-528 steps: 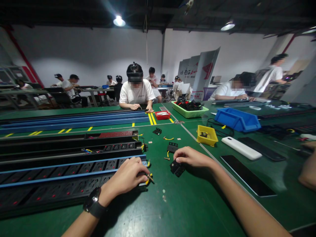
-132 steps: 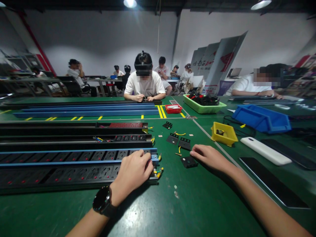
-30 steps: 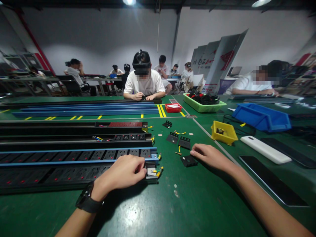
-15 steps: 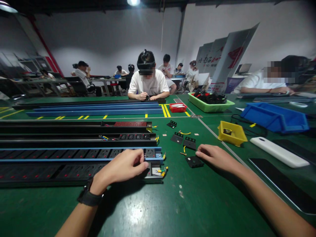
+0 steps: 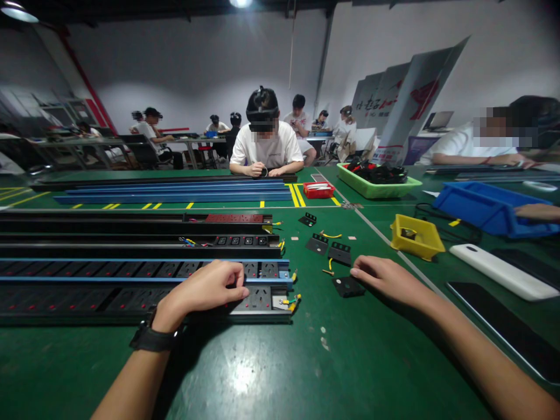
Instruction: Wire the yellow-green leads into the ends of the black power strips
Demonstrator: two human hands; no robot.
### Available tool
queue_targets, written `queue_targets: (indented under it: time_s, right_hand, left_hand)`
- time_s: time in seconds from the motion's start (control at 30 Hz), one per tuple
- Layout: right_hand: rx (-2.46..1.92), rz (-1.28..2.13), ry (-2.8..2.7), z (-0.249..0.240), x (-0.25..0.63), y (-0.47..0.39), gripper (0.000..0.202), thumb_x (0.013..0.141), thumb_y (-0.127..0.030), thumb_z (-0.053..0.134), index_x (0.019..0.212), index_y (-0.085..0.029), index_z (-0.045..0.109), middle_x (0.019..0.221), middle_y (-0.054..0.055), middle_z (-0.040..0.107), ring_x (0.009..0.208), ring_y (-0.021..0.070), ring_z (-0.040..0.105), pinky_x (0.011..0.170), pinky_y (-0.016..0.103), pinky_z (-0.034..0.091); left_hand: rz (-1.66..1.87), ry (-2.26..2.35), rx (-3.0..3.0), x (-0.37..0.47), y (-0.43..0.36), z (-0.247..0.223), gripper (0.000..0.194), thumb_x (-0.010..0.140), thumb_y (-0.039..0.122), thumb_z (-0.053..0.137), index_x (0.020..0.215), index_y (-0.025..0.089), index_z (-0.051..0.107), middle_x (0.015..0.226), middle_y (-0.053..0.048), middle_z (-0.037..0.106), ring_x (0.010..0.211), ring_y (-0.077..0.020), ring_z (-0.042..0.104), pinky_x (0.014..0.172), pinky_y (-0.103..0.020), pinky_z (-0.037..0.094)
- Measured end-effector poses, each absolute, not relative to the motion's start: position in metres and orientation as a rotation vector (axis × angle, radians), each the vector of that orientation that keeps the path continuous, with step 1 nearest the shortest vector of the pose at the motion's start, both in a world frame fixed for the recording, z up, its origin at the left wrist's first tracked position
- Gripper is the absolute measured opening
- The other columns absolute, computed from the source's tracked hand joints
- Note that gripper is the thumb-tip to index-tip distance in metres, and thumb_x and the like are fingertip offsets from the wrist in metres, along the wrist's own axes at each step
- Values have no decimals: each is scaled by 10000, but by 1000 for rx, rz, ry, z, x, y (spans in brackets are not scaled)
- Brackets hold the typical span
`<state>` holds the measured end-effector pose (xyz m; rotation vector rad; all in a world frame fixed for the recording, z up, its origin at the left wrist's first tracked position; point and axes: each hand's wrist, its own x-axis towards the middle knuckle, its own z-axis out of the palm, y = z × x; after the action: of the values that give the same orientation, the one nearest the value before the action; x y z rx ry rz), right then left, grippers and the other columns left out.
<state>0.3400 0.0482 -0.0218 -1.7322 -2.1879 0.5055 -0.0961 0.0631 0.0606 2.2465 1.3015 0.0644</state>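
My left hand (image 5: 205, 289) is closed, with curled fingers, over the blue-edged socket strip (image 5: 140, 269) and the black socket strip (image 5: 258, 296) in front of it. The undersides of its fingers are hidden, so what they grip, if anything, cannot be seen. Just beside a flat black bracket (image 5: 347, 286), my right hand (image 5: 378, 279) rests low with its thumb and fingers drawn together; whether they pinch anything is unclear. More black brackets (image 5: 339, 253) lie behind it, close to a short yellow wire (image 5: 331, 265). Yellow-ended wires (image 5: 292, 301) stick out of the near strip's end.
Beyond stand a yellow bin (image 5: 417, 237), a blue bin (image 5: 490, 207) with another person's hand (image 5: 538, 212) at it, a green basket (image 5: 378, 185) and a red tray (image 5: 318, 190). A white case-like object (image 5: 503, 271) and a dark phone-like slab (image 5: 503, 332) lie right. A co-worker (image 5: 265, 146) sits opposite.
My left hand has slid left along the strips, uncovering sockets near their right ends. My right hand stays by the bracket. Another person's hand has appeared at the blue bin.
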Motion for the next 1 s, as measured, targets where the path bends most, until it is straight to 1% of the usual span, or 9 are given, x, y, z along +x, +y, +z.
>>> queue_targets:
  time_s: [0.23,0.43,0.57,0.73,0.9,1.0]
  right_hand:
    - [-1733,497,-2179,-22,340,48,407,995,-576,473,909,-236,679,921,83,748,839,276,680,724,354,483]
    - [-1729,489,-2186,-24,341,49,404,1000,-575,471,922,-235,675,923,78,738,847,280,681,732,356,478]
    - [-1735,491,-2192,-25,342,50,399,998,-574,469,913,-236,665,917,76,733,841,281,678,720,351,464]
    - [-1743,492,-2197,-23,341,50,407,1000,-580,465,918,-235,665,922,82,733,845,280,677,730,352,467]
    - [-1746,480,-2185,-22,341,48,406,998,-569,466,921,-228,673,922,88,736,839,282,676,731,355,472]
    - [-1747,476,-2190,-22,341,48,408,1000,-568,465,922,-225,672,920,85,736,839,278,677,727,351,471]
  left_hand:
    - [51,1304,2253,-92,62,61,370,883,551,603,754,205,585,641,31,540,619,-148,480,556,-270,246]
    - [58,1258,2228,-90,61,62,406,849,588,651,741,199,604,639,40,498,605,-134,436,543,-269,223]
    - [117,1295,2318,-82,57,62,398,869,569,648,724,203,587,648,42,530,608,-131,459,558,-271,229]
    - [149,1343,2349,-76,53,63,440,814,598,732,692,205,578,646,44,562,607,-131,476,550,-276,219]
    - [145,1270,2348,-69,52,60,358,824,484,760,690,198,592,663,43,578,627,-128,487,562,-263,243]
    - [146,1259,2328,-66,52,58,344,825,465,760,688,193,600,660,43,573,624,-126,485,559,-259,243]
